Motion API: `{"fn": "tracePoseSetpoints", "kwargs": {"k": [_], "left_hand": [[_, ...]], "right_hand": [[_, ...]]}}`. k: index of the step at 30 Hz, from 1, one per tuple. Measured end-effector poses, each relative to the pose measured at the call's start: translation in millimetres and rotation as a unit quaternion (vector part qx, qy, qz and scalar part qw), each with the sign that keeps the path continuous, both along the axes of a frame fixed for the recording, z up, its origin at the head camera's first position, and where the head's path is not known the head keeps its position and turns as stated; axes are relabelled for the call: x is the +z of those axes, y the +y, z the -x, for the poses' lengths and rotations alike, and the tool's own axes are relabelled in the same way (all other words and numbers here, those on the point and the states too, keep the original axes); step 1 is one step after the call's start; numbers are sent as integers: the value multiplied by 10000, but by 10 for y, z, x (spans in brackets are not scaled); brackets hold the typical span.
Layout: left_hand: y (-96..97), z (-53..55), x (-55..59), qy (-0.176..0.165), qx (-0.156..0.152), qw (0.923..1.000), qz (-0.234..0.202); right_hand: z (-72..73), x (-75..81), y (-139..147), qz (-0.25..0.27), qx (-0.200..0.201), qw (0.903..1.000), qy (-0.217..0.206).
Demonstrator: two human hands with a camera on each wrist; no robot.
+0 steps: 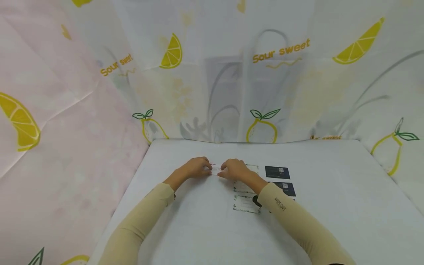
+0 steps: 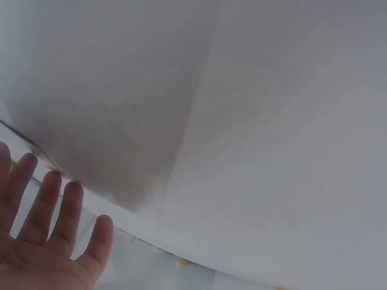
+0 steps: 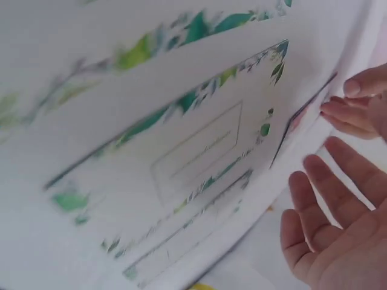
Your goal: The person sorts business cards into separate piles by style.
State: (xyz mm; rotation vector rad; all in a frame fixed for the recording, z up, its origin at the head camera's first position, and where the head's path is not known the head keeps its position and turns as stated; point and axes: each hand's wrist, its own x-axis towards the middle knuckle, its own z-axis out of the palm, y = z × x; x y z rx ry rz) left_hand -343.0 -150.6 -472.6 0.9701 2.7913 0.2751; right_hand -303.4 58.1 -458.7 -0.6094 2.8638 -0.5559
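Note:
Toward the far side of the table, both hands meet at a small white card point(image 1: 215, 169) with printed lines and a red strip along its far edge. My left hand point(image 1: 198, 167) pinches its left end with thumb and fingers. At the opposite end, my right hand point(image 1: 236, 169) holds the card between thumb and forefinger. The right wrist view shows the card point(image 3: 300, 118) edge-on near the left hand's fingertips point(image 3: 357, 87), with the right hand point(image 3: 338, 223) palm up toward the camera. In the left wrist view the left hand's point(image 2: 51, 235) fingers are spread.
White cards with leafy green borders, including the nearest one point(image 1: 246, 204), lie in a column under my right forearm. Beside them sit dark cards point(image 1: 277, 172), partly hidden by the sleeve point(image 1: 298, 217). A lemon-print curtain point(image 1: 212, 73) hangs behind the white table point(image 1: 198, 228).

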Motion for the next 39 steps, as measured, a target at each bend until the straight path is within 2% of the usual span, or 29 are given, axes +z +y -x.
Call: {"fn": "tracePoseSetpoints", "kwargs": {"k": [3,9,17,23,28,34,39], "left_hand": [[-7,-35,31,33,-48,10000,60],[-30,-164,100,591,-146,9981,-85],[-39,-405,81,972,-102,9950,182],[-79,-477,6,1426,-192,9881,538],[-43,-474,-8,1390,-181,9877,687],[85,-424,27,1168,-41,9907,702],[284,-361,54,930,-51,9945,482]], "right_hand": [[-101,34,79,-38,339,9994,37],[-335,-7,419,-31,674,9970,387],[-493,-117,964,-125,448,9946,928],[-568,-149,1266,-371,306,9915,1206],[-612,-129,1420,-688,329,9815,1755],[-543,-160,1489,-612,168,9863,1524],[-453,-174,1565,-526,-6,9853,1626]]}}
